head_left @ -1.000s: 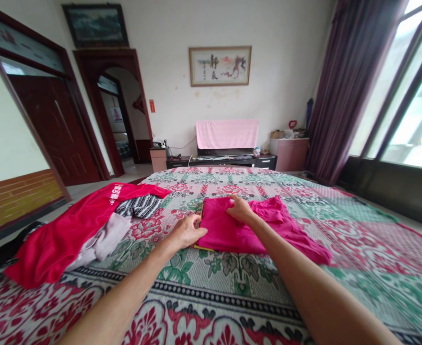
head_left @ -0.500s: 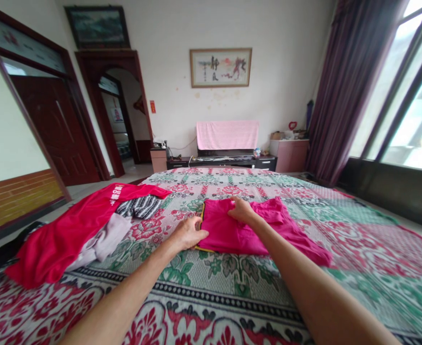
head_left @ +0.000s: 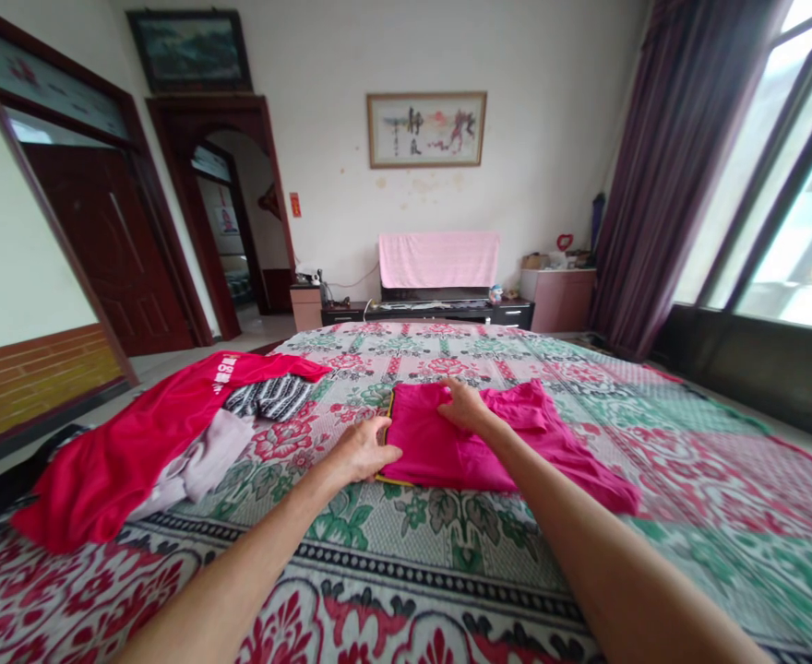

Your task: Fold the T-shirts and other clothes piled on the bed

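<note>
A magenta garment (head_left: 447, 447) lies partly folded on the patterned bedspread (head_left: 412, 544), with a loose part trailing to the right. My left hand (head_left: 364, 449) pinches the garment's near left edge, where a yellow trim shows. My right hand (head_left: 462, 404) rests on the garment's far edge, fingers curled down onto the cloth. Both forearms reach in from the bottom of the view.
A pile of clothes lies at the left: a red shirt (head_left: 122, 452) with white print, a striped dark garment (head_left: 268, 398) and a pale one (head_left: 202, 461). Beyond the bed stand a low cabinet with a pink towel (head_left: 439, 259), a doorway at left and a curtained window at right.
My left hand has shifted slightly along the garment's left edge. The right hand stays at the far edge. The view barely moves.
</note>
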A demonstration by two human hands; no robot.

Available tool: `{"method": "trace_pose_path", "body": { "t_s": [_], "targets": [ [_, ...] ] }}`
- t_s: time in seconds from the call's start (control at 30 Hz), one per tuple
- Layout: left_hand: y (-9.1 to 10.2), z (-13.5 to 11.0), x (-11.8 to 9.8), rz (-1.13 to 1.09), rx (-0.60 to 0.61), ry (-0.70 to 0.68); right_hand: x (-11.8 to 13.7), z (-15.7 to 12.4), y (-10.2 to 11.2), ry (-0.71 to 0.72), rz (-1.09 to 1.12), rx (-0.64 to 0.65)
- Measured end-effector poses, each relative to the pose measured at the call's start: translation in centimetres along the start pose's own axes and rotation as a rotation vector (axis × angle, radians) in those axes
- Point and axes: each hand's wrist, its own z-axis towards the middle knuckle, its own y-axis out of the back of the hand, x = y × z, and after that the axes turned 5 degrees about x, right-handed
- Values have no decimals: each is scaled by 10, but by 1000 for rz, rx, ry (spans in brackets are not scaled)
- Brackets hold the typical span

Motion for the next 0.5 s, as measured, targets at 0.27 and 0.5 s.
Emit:
{"method": "trace_pose_path", "body": {
  "t_s": [0.27, 0.5],
  "targets": [
    [-2, 1, 0, 4, -8, -9, 0, 0, 1, 3, 69, -21],
    [2, -2, -4, -86, 61, -38, 4, -5, 18, -51, 44, 18]
  ]
}}
